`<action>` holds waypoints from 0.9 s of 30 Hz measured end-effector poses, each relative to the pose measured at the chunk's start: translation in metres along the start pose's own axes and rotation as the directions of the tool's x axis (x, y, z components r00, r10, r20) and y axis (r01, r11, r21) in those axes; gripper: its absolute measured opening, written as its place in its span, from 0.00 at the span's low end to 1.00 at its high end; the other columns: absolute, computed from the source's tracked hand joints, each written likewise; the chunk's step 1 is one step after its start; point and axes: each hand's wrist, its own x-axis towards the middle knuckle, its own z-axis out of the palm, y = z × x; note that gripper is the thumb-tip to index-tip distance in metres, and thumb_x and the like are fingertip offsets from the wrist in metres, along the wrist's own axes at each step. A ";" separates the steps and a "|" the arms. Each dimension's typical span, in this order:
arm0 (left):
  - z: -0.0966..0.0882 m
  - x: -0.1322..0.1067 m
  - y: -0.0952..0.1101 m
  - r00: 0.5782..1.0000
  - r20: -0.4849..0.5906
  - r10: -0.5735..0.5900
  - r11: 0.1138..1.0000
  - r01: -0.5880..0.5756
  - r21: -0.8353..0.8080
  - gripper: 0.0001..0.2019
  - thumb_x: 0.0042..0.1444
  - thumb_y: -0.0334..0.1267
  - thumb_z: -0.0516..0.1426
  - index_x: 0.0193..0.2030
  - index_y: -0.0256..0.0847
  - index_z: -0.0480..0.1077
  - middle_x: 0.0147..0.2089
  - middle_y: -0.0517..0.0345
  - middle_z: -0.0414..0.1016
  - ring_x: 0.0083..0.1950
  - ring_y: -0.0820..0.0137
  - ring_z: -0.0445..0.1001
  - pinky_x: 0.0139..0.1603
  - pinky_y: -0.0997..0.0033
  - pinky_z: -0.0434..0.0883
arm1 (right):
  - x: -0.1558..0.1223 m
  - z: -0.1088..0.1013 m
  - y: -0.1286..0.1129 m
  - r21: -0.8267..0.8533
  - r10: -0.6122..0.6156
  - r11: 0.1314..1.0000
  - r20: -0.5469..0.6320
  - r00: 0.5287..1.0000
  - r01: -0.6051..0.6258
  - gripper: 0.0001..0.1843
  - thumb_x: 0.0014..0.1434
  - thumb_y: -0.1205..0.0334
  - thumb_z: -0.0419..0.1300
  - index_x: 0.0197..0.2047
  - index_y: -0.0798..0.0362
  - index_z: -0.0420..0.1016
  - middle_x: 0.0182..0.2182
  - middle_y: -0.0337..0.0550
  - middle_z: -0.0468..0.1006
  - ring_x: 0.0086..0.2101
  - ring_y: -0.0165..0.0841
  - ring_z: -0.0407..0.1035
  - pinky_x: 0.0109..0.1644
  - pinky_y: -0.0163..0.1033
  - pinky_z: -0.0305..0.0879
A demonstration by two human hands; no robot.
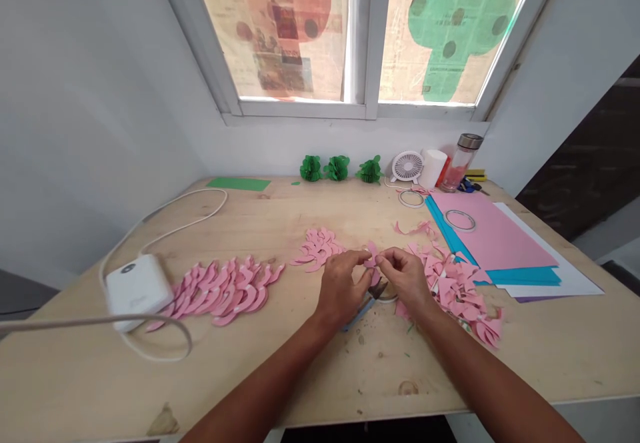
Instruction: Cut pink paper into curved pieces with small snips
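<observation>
My left hand and my right hand meet over the wooden table, their fingertips pinching a small pink paper petal from both sides. Just below my hands lie blue-handled scissors, partly hidden, beside a clear tape roll. A heap of cut pink paper pieces lies right of my right hand. A smaller bunch of curled pink petals sits left of my fingers, and a long row of similar petals lies further left.
Stacked pink, blue and white paper sheets lie at the right. Two tape rolls rest nearby. A white box with a cable sits left. Green paper balls, a small fan and a glass jar line the back.
</observation>
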 end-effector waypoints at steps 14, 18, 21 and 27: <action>0.006 -0.005 -0.007 0.987 -0.056 0.152 0.967 -0.137 0.216 0.09 0.54 0.35 0.54 0.41 0.40 0.72 0.38 0.53 0.77 0.42 0.63 0.71 0.46 0.62 0.62 | -0.006 0.008 0.001 0.066 0.065 0.996 0.007 0.998 -0.065 0.12 0.50 0.54 0.60 0.27 0.56 0.72 0.19 0.37 0.70 0.21 0.28 0.63 0.26 0.33 0.61; 0.007 -0.005 -0.008 0.990 -0.068 0.125 0.975 -0.109 0.194 0.09 0.52 0.34 0.55 0.40 0.40 0.73 0.37 0.53 0.77 0.41 0.64 0.72 0.46 0.62 0.63 | -0.007 0.008 -0.002 0.063 0.054 0.997 0.009 0.999 -0.054 0.12 0.50 0.54 0.61 0.27 0.56 0.73 0.20 0.38 0.71 0.22 0.28 0.65 0.26 0.33 0.62; 0.007 -0.005 -0.008 0.989 -0.092 0.113 0.980 -0.096 0.172 0.09 0.51 0.33 0.56 0.39 0.40 0.73 0.36 0.54 0.77 0.40 0.64 0.72 0.46 0.61 0.64 | -0.008 0.008 -0.004 0.073 0.043 0.996 0.031 0.999 -0.046 0.12 0.50 0.54 0.61 0.27 0.56 0.73 0.21 0.38 0.72 0.23 0.28 0.65 0.27 0.33 0.63; 0.008 -0.005 -0.008 0.988 -0.117 0.105 0.990 -0.092 0.108 0.08 0.51 0.33 0.56 0.38 0.40 0.73 0.35 0.55 0.77 0.39 0.65 0.73 0.44 0.63 0.66 | -0.009 0.007 -0.009 0.122 0.055 0.991 0.073 0.996 -0.063 0.13 0.50 0.52 0.61 0.28 0.55 0.73 0.23 0.39 0.74 0.25 0.29 0.67 0.29 0.34 0.63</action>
